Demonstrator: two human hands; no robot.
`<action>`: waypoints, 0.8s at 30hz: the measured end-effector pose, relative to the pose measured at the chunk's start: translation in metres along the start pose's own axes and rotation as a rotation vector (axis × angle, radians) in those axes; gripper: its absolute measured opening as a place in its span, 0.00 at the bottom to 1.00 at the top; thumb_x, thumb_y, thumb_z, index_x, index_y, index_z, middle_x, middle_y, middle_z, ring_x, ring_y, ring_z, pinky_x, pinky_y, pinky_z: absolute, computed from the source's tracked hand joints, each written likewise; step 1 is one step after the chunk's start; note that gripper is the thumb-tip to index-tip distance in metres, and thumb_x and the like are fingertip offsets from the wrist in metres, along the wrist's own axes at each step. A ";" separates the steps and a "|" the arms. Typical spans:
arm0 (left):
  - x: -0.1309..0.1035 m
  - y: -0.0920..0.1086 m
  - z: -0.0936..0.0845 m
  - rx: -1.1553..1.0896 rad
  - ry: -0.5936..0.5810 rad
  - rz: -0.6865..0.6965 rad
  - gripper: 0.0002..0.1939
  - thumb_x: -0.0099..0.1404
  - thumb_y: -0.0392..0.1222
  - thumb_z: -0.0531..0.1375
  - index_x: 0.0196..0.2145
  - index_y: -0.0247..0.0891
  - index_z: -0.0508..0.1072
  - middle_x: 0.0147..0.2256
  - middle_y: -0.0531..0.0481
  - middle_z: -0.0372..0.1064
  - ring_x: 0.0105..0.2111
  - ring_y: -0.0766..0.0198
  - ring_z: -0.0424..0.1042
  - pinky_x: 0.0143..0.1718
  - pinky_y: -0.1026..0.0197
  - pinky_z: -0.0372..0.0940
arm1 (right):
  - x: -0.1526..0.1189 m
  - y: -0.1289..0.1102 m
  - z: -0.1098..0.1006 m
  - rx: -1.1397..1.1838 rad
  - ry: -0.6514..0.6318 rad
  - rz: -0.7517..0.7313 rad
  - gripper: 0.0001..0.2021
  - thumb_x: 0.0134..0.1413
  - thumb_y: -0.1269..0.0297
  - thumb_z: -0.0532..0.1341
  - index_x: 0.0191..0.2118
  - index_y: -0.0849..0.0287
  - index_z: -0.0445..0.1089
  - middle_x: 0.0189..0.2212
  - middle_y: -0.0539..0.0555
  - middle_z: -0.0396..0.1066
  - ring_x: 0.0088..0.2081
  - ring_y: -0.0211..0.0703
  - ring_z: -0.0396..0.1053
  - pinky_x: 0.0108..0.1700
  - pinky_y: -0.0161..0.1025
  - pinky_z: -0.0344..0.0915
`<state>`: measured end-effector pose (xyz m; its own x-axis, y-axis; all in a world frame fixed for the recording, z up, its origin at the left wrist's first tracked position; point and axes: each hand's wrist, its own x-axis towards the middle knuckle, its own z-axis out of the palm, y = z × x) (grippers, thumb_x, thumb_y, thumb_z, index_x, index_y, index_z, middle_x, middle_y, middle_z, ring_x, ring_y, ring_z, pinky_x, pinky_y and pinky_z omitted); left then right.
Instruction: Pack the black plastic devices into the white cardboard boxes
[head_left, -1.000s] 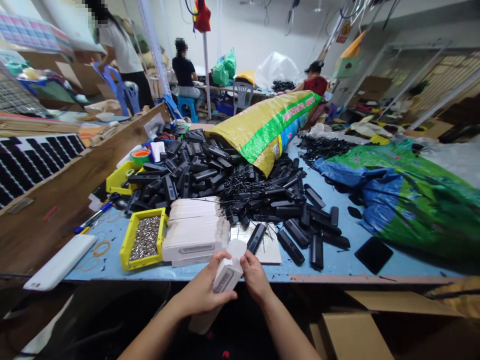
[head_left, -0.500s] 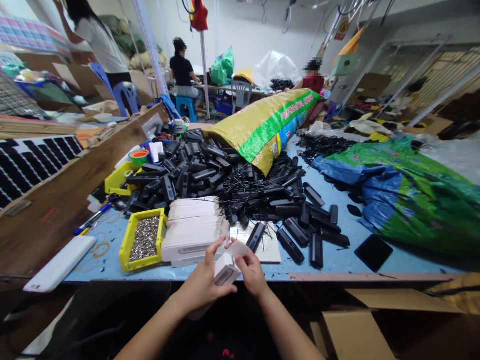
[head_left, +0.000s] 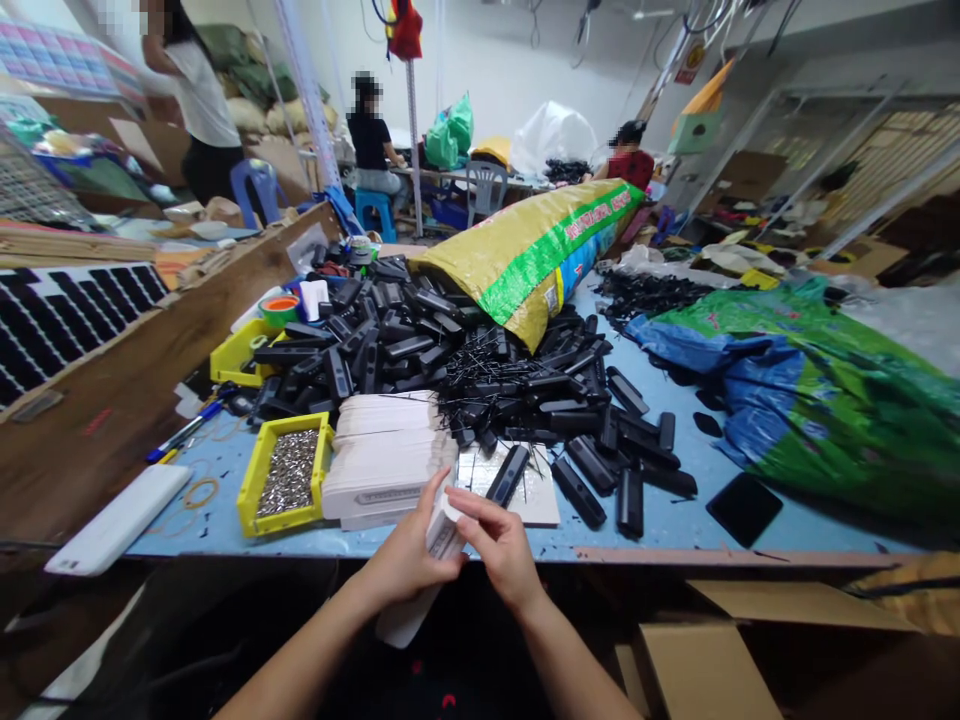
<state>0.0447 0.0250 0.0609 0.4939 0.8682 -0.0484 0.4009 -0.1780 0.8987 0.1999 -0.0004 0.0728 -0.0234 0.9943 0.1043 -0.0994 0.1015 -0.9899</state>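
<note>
A small white box (head_left: 411,612) sits in my left hand (head_left: 411,552), its long body slanting down toward my lap. The fingers of my right hand (head_left: 501,545) press at the upper end of that box. Just beyond my hands a black plastic case (head_left: 508,476) rests on a white board (head_left: 541,500). To the left of the board lies a stack of flat white cartons (head_left: 386,450), and beside it a yellow bin (head_left: 251,500) full of small metal parts.
A heap of black cases (head_left: 390,340) and thin black strips covers the table's middle. Behind lies a yellow sack (head_left: 487,265); a green and blue sack (head_left: 840,400) is at right. A white device (head_left: 120,520) lies left. Open cardboard carton (head_left: 709,670) below right. Three people are farther back.
The white flap at the box's upper end, raised before, is now folded down under my right fingers. More of the box's lower body shows below my left hand.
</note>
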 end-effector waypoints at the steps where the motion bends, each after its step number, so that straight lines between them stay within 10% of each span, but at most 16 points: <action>1: 0.000 0.001 0.000 -0.003 -0.005 0.001 0.52 0.50 0.36 0.62 0.65 0.36 0.35 0.48 0.40 0.66 0.43 0.55 0.70 0.47 0.56 0.63 | 0.000 0.000 0.001 -0.029 0.017 -0.021 0.13 0.52 0.60 0.62 0.43 0.56 0.75 0.46 0.56 0.72 0.51 0.50 0.68 0.54 0.49 0.64; 9: 0.002 0.009 0.001 0.014 -0.034 0.038 0.49 0.50 0.36 0.61 0.64 0.38 0.40 0.44 0.44 0.69 0.37 0.58 0.71 0.42 0.58 0.65 | -0.009 0.004 0.008 -0.198 0.128 -0.167 0.12 0.57 0.62 0.57 0.44 0.55 0.74 0.43 0.57 0.73 0.46 0.48 0.71 0.50 0.47 0.68; 15: -0.004 -0.022 -0.008 -0.138 -0.050 -0.135 0.44 0.52 0.43 0.62 0.62 0.39 0.45 0.49 0.42 0.65 0.45 0.55 0.68 0.48 0.53 0.62 | 0.010 0.028 -0.045 -0.724 -0.251 -0.359 0.23 0.56 0.73 0.53 0.56 0.51 0.64 0.55 0.55 0.64 0.59 0.47 0.59 0.62 0.58 0.50; 20: -0.015 -0.033 -0.017 -0.683 0.023 -0.358 0.44 0.59 0.51 0.59 0.63 0.46 0.36 0.44 0.44 0.66 0.44 0.54 0.71 0.44 0.53 0.65 | 0.052 0.054 -0.094 -1.248 -0.281 -0.324 0.26 0.42 0.84 0.56 0.47 0.53 0.71 0.57 0.57 0.61 0.61 0.55 0.53 0.61 0.62 0.45; 24: -0.016 -0.030 -0.023 -1.027 -0.006 -0.317 0.48 0.56 0.47 0.63 0.64 0.51 0.36 0.46 0.43 0.68 0.46 0.52 0.70 0.42 0.54 0.66 | 0.049 0.037 -0.099 -1.026 -0.326 -0.397 0.15 0.47 0.75 0.62 0.42 0.53 0.69 0.49 0.55 0.69 0.55 0.51 0.62 0.60 0.60 0.48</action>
<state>0.0065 0.0271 0.0447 0.4865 0.8036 -0.3429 -0.3276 0.5316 0.7811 0.2938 0.0552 0.0313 -0.4434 0.8452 0.2985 0.6966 0.5344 -0.4786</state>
